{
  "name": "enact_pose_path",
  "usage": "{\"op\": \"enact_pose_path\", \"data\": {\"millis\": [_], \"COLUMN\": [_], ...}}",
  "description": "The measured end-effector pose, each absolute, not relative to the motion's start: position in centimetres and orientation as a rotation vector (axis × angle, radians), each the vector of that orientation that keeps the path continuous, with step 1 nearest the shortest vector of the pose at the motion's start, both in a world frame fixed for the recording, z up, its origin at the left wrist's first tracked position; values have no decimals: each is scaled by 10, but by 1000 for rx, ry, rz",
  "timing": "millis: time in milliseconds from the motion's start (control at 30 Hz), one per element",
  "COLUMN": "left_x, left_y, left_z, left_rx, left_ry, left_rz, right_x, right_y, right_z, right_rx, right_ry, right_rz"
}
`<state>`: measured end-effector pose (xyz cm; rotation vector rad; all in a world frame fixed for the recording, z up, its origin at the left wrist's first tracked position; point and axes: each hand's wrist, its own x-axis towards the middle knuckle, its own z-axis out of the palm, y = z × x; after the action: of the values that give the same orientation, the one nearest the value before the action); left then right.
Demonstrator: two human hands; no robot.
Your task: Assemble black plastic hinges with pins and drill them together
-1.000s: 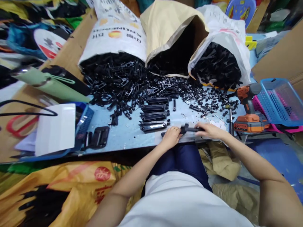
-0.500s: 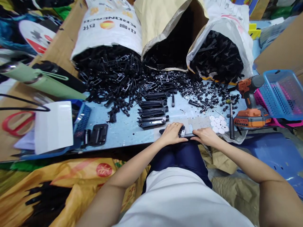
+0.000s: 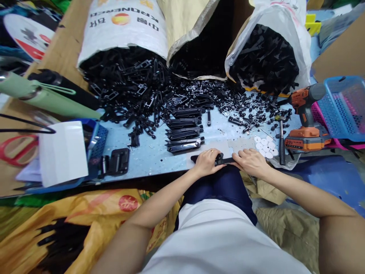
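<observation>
Near the front edge of the table, my left hand (image 3: 205, 163) is closed around one end of a long black hinged part (image 3: 225, 161). A dark pointed tip of it shows past the far side of that hand. My right hand (image 3: 248, 161) grips the other end with thumb and curled fingers. Beyond my left hand lies a row of similar long black pieces (image 3: 185, 133), side by side. White round discs (image 3: 266, 147) rest just past my right hand, beside a hammer (image 3: 281, 146). My fingers hide much of the held part.
Sacks (image 3: 122, 30) of black parts lie open along the back, spilling loose small pieces (image 3: 242, 110) onto the blue table (image 3: 148, 161). To the right are an orange cordless drill (image 3: 308, 114) and a blue basket (image 3: 345, 110). A blue bin (image 3: 98, 142) stands at left.
The black part has turned and lifted slightly, showing as a longer dark bar between my hands. My right fingers have curled further around its end. The camera view has shifted a little.
</observation>
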<state>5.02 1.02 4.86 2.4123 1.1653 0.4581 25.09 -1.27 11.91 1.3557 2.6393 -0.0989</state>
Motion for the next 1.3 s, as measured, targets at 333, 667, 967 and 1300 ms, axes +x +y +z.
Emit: {"op": "enact_pose_path", "data": {"millis": [333,667,967,1300], "left_x": [58,117,119,2], "left_y": [13,162,154,46], "left_z": [56,72,71,78], "left_rx": [2412,2410,2431,2313], "left_ry": [1166,1521,1481,1334], "left_rz": [304,193,183,689], "right_x": [272,311,333,345], "right_y": [14,12,91,127], "right_z": [108,77,86,85], "right_rx": [1063,1169,2157,1992], "right_ry": [2763,2828,2215,2307], "right_rz": [-32,-183,-47,-1]}}
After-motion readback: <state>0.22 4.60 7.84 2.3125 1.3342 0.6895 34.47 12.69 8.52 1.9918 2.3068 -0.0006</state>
